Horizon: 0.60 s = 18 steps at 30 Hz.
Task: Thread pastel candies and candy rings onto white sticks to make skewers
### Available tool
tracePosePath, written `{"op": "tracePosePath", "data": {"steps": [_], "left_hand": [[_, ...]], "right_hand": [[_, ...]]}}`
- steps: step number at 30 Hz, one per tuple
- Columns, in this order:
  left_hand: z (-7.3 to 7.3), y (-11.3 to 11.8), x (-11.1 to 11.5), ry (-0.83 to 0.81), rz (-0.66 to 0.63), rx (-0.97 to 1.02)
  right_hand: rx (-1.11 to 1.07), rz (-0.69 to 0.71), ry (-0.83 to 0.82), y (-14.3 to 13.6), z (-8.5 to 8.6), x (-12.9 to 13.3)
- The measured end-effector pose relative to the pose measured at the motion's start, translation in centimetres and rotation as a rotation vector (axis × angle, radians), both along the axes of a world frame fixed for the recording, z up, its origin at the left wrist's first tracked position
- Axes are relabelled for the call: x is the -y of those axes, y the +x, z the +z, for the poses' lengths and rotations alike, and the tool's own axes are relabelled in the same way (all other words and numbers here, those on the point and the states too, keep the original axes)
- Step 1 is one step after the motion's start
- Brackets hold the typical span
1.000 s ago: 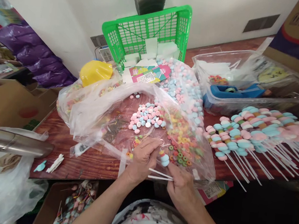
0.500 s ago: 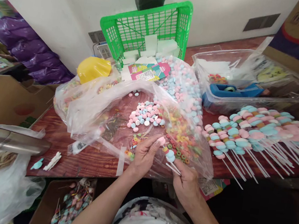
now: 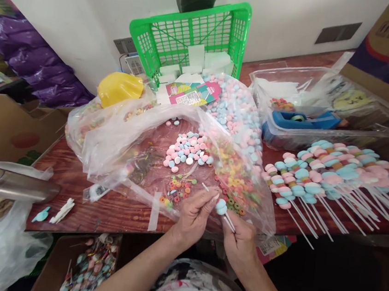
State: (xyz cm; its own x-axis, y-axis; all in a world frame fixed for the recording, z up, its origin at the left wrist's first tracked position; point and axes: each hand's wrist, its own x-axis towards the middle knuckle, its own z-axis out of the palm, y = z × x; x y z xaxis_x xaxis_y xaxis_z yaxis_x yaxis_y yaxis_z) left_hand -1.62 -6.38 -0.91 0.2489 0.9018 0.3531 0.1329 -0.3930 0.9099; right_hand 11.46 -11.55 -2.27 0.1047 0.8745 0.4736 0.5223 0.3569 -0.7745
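Observation:
My right hand [image 3: 240, 243] is closed around white sticks [image 3: 229, 224]. Pale blue candies [image 3: 221, 207] are threaded on a stick just above its fingers. At the upper part of this candy skewer, my left hand [image 3: 194, 212] has thumb and fingers pinched together, hiding the candy there. A white stick tip [image 3: 205, 187] pokes out past the left fingers. Beyond the hands lie a pile of pink, blue and white candies [image 3: 187, 150] and small ring candies [image 3: 179, 188] on clear plastic. Finished-looking candy skewers [image 3: 316, 177] rest in a heap at the right.
A green basket [image 3: 190, 22] stands at the back, with a bag of pastel candies [image 3: 235, 108] before it. To the right is a clear bin [image 3: 292, 75] by a blue tape dispenser [image 3: 303, 121]. A steel flask [image 3: 10, 183] lies left. Below is a box of wrapped candies [image 3: 93, 264].
My left hand has moved down and right, bringing the pink candy onto the skewer, whose stick tip now shows beyond its fingers. The right hand keeps its grip on the sticks.

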Motion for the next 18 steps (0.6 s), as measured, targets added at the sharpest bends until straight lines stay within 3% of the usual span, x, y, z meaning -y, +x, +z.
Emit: {"op": "tracePosePath", "data": {"steps": [4, 8, 10, 13, 15, 18], "left_hand": [[0.5, 0.0, 0.2, -0.075, -0.067, -0.012], [0.9, -1.0, -1.6, -0.194, 0.053, 0.013], [0.9, -1.5, -2.9, -0.13, 0.084, -0.06], [0.9, -1.3, -4.5, 0.111, -0.029, -0.318], [0.8, -0.6, -5.3, 0.224, -0.112, -0.452], [0.4, 0.7, -6.1, 0.278, -0.134, -0.619]], "right_hand": [[-0.008, 0.015, -0.066, 0.1, -0.1, -0.1], [0.104, -0.005, -0.206, 1.8, -0.4, -0.8], [0.22, -0.035, -0.222, 2.9, -0.6, -1.1], [0.317, -0.141, -0.208, 4.5, -0.7, -1.5], [0.298, -0.223, -0.182, 5.5, -0.6, -1.5], [0.241, -0.339, -0.121, 6.7, -0.5, -1.6]]}}
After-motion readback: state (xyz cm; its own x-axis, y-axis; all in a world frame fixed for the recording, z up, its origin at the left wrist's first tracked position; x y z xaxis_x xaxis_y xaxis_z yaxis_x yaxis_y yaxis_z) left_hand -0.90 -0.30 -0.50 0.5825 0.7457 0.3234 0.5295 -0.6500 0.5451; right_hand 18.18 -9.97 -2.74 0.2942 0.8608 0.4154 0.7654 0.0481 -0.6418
